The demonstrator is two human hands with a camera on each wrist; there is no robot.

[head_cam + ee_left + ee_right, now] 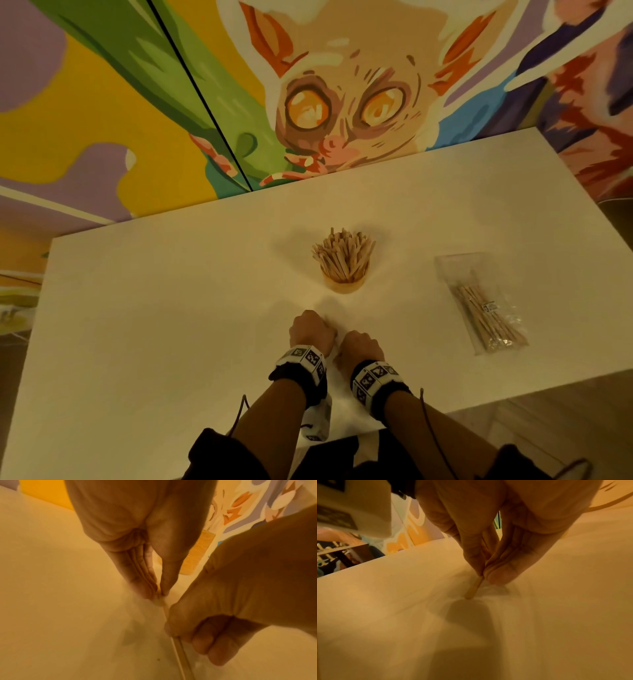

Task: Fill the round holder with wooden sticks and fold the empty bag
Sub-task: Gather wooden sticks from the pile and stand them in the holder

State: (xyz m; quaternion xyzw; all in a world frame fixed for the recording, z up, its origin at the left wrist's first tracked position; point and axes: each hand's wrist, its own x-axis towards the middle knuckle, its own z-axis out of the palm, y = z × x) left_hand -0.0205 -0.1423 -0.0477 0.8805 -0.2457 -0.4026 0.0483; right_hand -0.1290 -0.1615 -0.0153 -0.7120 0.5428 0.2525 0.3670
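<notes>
- Left hand and right hand sit close together on the near worktop, each pinching a thin, folded clear bag.
- In the right wrist view, the right fingertips seem to nip one wooden stick; whether it lies inside the film I cannot tell.
- Bag judged light, limp and slippery; best held at the crease.
- Round holder, centre, is packed with upright sticks.
- At right, well apart, a second bag holds a bundle of sticks.
</notes>
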